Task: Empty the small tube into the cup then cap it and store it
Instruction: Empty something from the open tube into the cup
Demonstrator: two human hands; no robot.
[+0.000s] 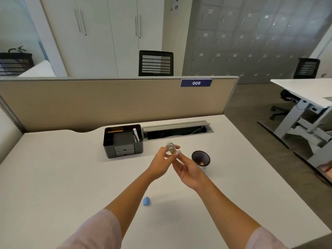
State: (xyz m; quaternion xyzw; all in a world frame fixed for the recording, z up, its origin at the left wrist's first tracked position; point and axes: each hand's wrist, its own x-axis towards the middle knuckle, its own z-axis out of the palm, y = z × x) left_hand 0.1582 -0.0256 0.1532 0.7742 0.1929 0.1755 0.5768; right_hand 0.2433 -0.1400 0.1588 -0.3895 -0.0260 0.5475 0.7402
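While uncapped, tube (170,148) between hands.

I can't see the tube's (171,149) lower half behind the hands, cup (200,158) near wall hidden by right hand (188,170), tube contents too blurred to identify, bench (53,177) cropped at bottom edge

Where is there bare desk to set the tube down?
Bare desk lies left of the hands, in front of the black organizer, and near the blue cap. It is crowded between the tube and the cup.
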